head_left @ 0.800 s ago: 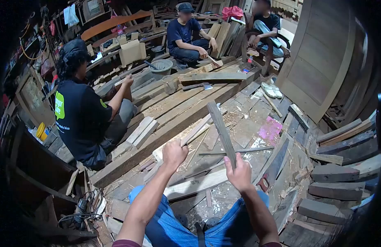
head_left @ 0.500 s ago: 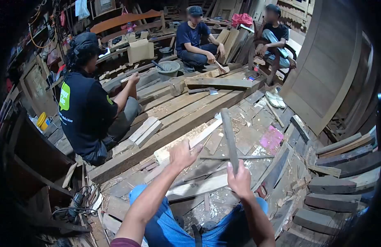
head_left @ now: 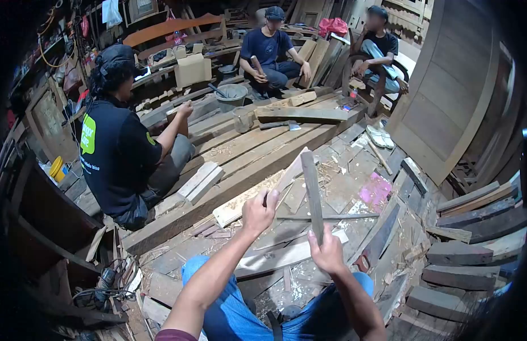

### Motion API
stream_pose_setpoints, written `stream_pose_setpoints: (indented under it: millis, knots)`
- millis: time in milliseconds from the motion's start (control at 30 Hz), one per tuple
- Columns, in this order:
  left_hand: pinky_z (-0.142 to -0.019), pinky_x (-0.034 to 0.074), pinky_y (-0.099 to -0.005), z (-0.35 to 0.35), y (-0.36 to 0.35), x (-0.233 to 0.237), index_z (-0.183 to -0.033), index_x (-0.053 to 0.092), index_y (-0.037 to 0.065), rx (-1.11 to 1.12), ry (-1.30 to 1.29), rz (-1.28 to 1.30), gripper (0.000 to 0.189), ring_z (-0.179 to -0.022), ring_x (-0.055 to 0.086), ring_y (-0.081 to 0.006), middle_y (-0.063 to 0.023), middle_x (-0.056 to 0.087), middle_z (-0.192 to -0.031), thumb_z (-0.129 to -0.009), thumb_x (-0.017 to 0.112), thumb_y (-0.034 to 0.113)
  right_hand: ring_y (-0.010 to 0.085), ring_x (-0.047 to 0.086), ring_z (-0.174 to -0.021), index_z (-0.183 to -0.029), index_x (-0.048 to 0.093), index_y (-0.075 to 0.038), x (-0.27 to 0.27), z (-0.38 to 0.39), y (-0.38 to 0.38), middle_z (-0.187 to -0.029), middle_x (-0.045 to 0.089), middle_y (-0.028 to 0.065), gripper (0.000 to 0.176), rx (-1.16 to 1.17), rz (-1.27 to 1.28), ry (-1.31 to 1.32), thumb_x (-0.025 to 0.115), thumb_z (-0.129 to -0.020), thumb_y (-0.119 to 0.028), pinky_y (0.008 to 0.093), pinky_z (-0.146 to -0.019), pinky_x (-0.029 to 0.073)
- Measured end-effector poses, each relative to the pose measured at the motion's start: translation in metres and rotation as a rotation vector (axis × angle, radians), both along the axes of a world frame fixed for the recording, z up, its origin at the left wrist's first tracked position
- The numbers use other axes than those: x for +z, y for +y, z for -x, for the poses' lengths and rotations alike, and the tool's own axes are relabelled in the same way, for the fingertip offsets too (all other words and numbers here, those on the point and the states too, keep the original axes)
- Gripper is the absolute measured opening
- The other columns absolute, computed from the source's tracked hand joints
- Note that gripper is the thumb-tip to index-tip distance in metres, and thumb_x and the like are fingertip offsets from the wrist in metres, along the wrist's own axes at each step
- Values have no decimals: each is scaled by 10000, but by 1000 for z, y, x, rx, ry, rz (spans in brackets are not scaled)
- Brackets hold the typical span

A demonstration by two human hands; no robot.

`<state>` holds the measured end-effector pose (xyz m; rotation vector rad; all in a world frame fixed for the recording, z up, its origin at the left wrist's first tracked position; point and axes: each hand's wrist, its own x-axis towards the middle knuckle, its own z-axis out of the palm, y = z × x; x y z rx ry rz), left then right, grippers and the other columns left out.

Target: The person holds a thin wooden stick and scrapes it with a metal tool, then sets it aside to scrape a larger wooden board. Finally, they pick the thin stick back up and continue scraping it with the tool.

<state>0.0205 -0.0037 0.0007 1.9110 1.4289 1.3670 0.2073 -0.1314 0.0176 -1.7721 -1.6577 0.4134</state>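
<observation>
A pale wooden strip [head_left: 288,176] slants up and away from my left hand [head_left: 259,213], whose fingers are wrapped round its near end. My right hand [head_left: 327,251] grips the lower end of a grey wooden slat [head_left: 313,196], with the thumb along its face. The far tips of both pieces come close together in this view. Beneath my hands, a pale board [head_left: 286,258] lies on the floor in front of my knees, beside thin offcuts. Behind the pale strip lies a light plank [head_left: 232,211] against a long beam [head_left: 178,227].
To the left a person [head_left: 118,142] sits by the beams; two more people [head_left: 269,51] [head_left: 380,54] sit at the back. An axe [head_left: 281,125] rests on the beams near a bucket [head_left: 229,95]. A handsaw [head_left: 380,238] and stacked wood blocks [head_left: 459,254] are to the right.
My left hand has closed round the pale strip and lifted its far end. The grey slat has shifted slightly left and down. The middle person at the back has raised a wooden-looking piece.
</observation>
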Motion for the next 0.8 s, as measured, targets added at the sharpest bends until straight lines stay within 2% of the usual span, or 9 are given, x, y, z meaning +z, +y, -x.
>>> stream_pose_setpoints:
  millis: [100, 233, 367, 500, 533, 633, 667, 767, 800]
  knots:
    - [-512, 419, -405, 1, 0, 1, -812, 575, 40, 5, -50, -72, 297, -531, 565, -319, -163, 548, -594, -969, 513, 285, 505, 607, -712, -1117, 479, 4, 1, 1, 1, -706, 610, 302, 398, 17, 1, 10, 554, -916, -331, 568, -637, 477]
    - [-514, 423, -423, 5, 4, -4, -792, 567, 34, 13, 39, -77, 300, -558, 574, -359, -175, 561, -610, -979, 488, 254, 501, 610, -721, -1094, 502, 2, 3, 2, 1, -708, 613, 297, 419, 47, -5, 52, 559, -916, -373, 560, -638, 480]
    - [-499, 454, -446, 2, -2, 2, -804, 602, 88, -15, 145, -173, 251, -534, 597, -350, -142, 592, -583, -947, 533, 283, 501, 609, -723, -1029, 549, 7, -4, 2, 1, -711, 615, 294, 428, 52, 58, 75, 546, -919, -407, 552, -644, 477]
    - [-573, 471, -479, -2, -8, 1, -1023, 576, 46, -145, 235, -148, 270, -643, 625, -372, -185, 616, -671, -937, 544, 300, 495, 611, -737, -997, 567, 2, -3, 1, 3, -718, 617, 290, 412, -42, 61, 127, 539, -921, -402, 542, -648, 477]
    - [-614, 480, -491, -2, -8, 1, -1124, 542, 76, -227, 233, -64, 310, -716, 633, -392, -203, 633, -735, -939, 540, 324, 492, 611, -742, -992, 570, 1, -4, -1, 5, -720, 618, 290, 406, -72, 46, 135, 539, -922, -399, 539, -649, 477]
    - [-639, 491, -483, -5, -7, -7, -1149, 554, 125, -244, 250, 40, 306, -757, 638, -399, -206, 648, -772, -942, 533, 349, 236, 637, -517, -946, 585, -8, -12, -10, 11, -542, 599, 110, 286, -111, -122, 118, 548, -950, -292, 372, -516, 483]
    - [-657, 500, -472, -4, -5, -10, -1168, 581, 172, -227, 280, 120, 302, -799, 648, -382, -181, 670, -832, -942, 532, 366, 220, 644, -523, -950, 578, -1, -13, -12, 11, -549, 603, 105, 279, -105, -137, 147, 567, -937, -280, 360, -515, 486]
    - [-676, 513, -428, 0, -10, 6, -1121, 626, 107, -284, 267, 140, 302, -819, 660, -357, -170, 678, -880, -908, 601, 321, 479, 621, -760, -1053, 561, 5, -4, -9, 5, -754, 636, 275, 350, -66, -1, 205, 591, -896, -306, 516, -652, 491]
    - [-671, 516, -418, 0, -9, -1, -1112, 658, 111, -317, 214, 83, 291, -791, 665, -343, -155, 682, -880, -898, 625, 305, 476, 627, -776, -1106, 542, 8, -4, -10, 4, -781, 643, 274, 378, -27, 34, 183, 605, -885, -292, 519, -662, 493]
